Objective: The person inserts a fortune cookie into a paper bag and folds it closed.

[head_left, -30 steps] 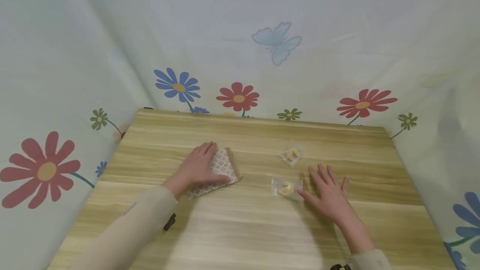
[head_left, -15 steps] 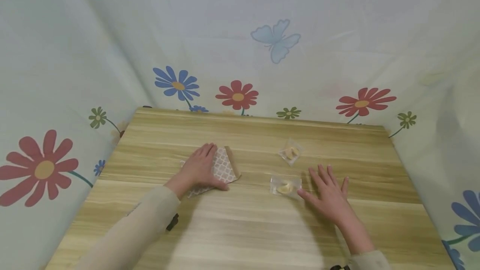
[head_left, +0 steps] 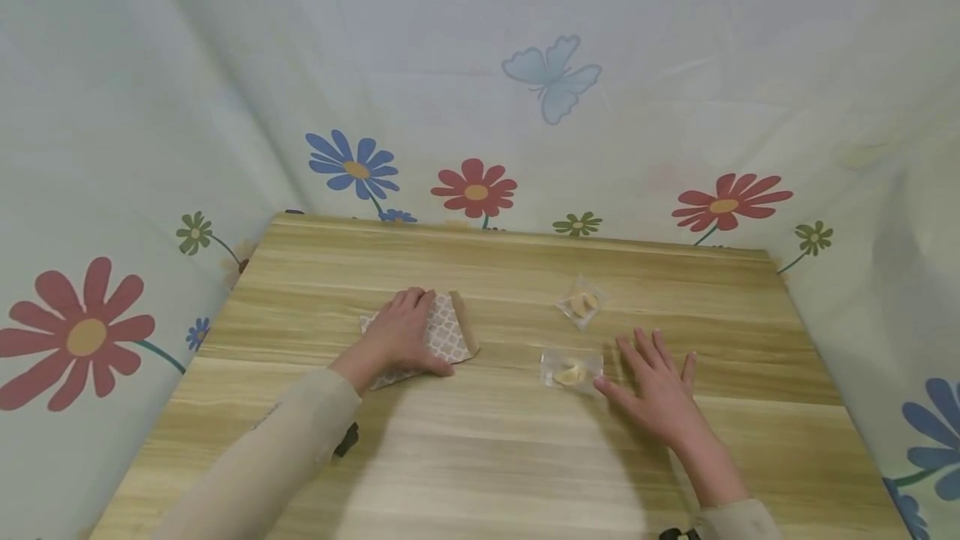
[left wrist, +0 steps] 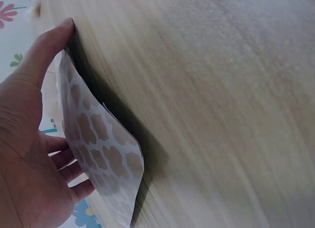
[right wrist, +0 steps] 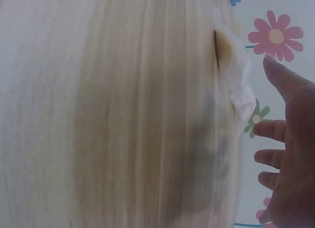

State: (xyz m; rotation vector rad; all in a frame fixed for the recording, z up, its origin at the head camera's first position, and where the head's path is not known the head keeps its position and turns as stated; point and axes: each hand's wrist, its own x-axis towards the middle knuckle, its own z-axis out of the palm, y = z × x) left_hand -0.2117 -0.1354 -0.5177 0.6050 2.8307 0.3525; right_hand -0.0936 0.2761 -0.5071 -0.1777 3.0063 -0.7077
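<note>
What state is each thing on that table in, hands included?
Patterned packet: bowed, not flat.
Left hand: gripping the packet across its width.
Right hand: open, fingers spread.
Near clear sachet: holding something yellowish; seal unclear.
Far clear sachet: holding something yellowish; seal unclear.

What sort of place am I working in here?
Probably a small, curtained-off work booth: a wood-grain table with a creased, cloth-like flower-and-butterfly backdrop around its back and sides, and small clear packets laid out on top.
</note>
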